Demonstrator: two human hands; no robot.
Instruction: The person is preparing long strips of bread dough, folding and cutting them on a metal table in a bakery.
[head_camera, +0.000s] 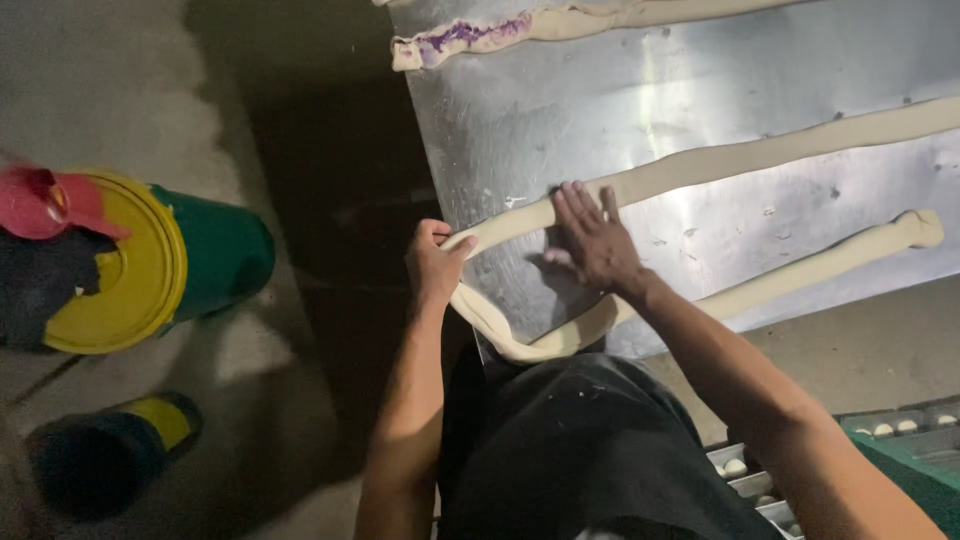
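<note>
Your left hand (433, 262) is pinching the bend of a long dough rope (760, 152) at the steel table's (560, 110) left edge, while your right hand (592, 240) is lying flat, fingers spread, on the rope. The rope is looping off the edge and running back right. 1 more strip, purple-stained (462, 36), is lying farther up. A green bucket with a yellow lid (150, 270) is standing left; what looks like small dough balls (735, 467) is filling trays lower right.
</note>
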